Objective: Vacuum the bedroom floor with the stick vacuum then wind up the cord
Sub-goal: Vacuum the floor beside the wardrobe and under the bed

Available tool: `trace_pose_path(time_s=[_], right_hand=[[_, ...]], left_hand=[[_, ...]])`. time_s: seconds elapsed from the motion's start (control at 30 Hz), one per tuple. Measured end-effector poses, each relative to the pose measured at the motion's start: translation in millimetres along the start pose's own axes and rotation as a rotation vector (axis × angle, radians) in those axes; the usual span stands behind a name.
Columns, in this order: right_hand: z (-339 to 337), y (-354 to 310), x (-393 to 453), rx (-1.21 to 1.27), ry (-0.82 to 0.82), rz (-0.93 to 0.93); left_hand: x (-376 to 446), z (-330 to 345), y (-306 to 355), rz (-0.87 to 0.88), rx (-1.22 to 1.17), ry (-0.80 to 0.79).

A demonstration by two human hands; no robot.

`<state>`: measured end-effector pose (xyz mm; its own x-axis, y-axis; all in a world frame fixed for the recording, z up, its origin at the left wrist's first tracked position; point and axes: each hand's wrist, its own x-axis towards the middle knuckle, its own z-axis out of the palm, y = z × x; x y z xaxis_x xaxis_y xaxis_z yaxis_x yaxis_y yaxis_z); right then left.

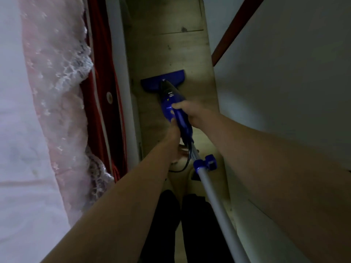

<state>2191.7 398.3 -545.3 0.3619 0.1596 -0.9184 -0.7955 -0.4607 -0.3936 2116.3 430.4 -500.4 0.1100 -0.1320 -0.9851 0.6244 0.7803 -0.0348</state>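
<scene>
A blue stick vacuum (171, 106) stands in a narrow strip of wooden floor (171, 46), its flat blue head (163, 80) resting on the boards ahead of me. My right hand (191, 112) grips the blue body from the right. My left hand (175, 137) holds the body lower down from the left, fingers curled under it. A grey tube (214, 196) runs back toward me, with a blue cord hook (209, 162) on it. A black cord (187, 160) hangs in a loop below my left hand.
A bed with a pink lace-edged cover (57, 92) and a red side panel (102, 103) borders the strip on the left. A white wall (284, 92) closes it on the right. My dark-trousered legs (182, 224) stand below.
</scene>
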Motion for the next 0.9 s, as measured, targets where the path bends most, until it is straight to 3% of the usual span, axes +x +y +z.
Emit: trace_pose_path(time_s=[0.17, 0.33, 0.4, 0.57, 0.7, 0.8, 0.9], right_hand=[[-11.2, 11.1, -13.8, -0.138, -0.002, -0.115], [-29.0, 34.5, -66.2, -0.412, 0.195, -0.323], [-37.7, 49.9, -98.4, -0.391, 0.219, -0.214], [-42.2, 76.9, -178.8, -0.317, 0.105, 0.051], [-48.2, 84.2, -238.8, -0.199, -0.085, 0.392], [-49.9, 93.3, -272.2, -0.06, -0.089, 0.422], [-48.3, 92.9, -304.5, -0.073, -0.07, 0.362]], left_hand=[[19.6, 4.6, -35.7, 0.09, -0.079, 0.049], [16.4, 6.2, -44.0, 0.178, -0.045, 0.027], [3.7, 3.9, -49.4, 0.208, 0.047, 0.014], [-44.3, -12.6, -49.1, 0.212, 0.591, -0.016], [-95.0, -13.3, -38.2, 0.264, 0.617, 0.014], [-131.4, -14.0, -38.2, 0.317, 0.782, 0.073], [-163.2, -32.8, -47.0, 0.313, 0.918, 0.086]])
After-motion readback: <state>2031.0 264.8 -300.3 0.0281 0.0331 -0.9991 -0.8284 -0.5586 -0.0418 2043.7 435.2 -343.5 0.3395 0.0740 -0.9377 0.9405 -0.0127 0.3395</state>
